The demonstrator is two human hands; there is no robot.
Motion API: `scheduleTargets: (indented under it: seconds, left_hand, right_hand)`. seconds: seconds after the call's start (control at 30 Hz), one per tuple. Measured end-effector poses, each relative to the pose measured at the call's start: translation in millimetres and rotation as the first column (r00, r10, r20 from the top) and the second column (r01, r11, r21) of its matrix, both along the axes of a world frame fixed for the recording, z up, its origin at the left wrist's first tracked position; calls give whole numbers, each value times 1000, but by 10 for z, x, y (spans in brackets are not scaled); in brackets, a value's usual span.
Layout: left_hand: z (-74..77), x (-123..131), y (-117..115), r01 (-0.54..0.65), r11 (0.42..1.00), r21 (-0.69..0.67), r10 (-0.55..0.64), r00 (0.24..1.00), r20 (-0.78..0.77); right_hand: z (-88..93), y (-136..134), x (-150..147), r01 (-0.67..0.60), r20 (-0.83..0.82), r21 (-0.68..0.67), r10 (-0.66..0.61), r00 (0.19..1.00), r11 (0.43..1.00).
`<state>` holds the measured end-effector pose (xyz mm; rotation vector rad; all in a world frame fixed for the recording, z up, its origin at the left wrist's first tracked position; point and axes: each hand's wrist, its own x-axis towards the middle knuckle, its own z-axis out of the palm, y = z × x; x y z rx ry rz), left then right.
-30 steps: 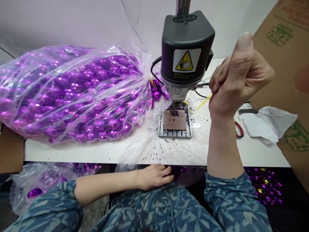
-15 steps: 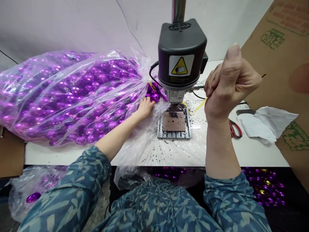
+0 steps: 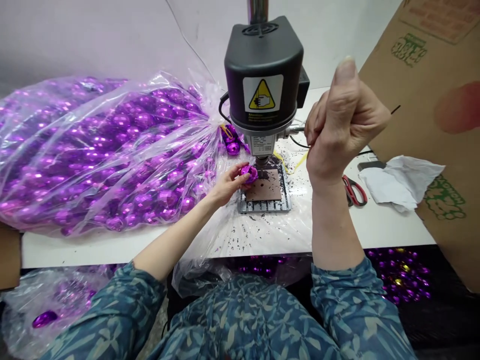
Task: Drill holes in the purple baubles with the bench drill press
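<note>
My left hand (image 3: 225,187) pinches a shiny purple faceted bead (image 3: 249,173) at the left edge of a brown plate (image 3: 268,191) with a small hole. That plate lies on the grey slotted base (image 3: 264,207) of a small drill press (image 3: 262,65). Beside the machine, my right hand (image 3: 343,125) is raised and closed around its lever, whose metal rod (image 3: 296,129) shows between motor head and fingers. The lever's end is hidden in the fist. More purple beads (image 3: 231,140) lie behind the left hand, at the neck of a plastic bag.
A large clear bag (image 3: 112,155) full of purple beads fills the left of the white table (image 3: 63,250). Red-handled scissors (image 3: 356,192) and crumpled white paper (image 3: 403,182) lie at right, by a cardboard box (image 3: 427,125). Dark shavings are scattered around the base.
My left hand has moved from the beads by the bag neck to the brown plate, now with a bead in its fingers. My right hand stays closed on the lever. The view has shifted slightly.
</note>
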<state>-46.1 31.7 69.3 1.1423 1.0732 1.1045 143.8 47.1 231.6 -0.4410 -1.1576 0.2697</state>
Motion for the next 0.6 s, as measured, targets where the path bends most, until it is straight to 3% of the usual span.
scheduleTargets:
  seconds: [0.13, 0.33, 0.6]
  left_hand:
    - [-122, 94, 10, -26, 993, 116, 46, 984, -171]
    - [-167, 200, 20, -14, 968, 249, 110, 920, -376]
    - [-205, 372, -37, 57, 864, 501, 267, 791, -551]
  right_hand:
    - [-11, 1, 7, -25, -2, 9, 25, 1000, 1000]
    - [-16, -43, 9, -64, -19, -42, 64, 998, 997]
    - [-21, -66, -6, -12, -7, -43, 12, 1000, 999]
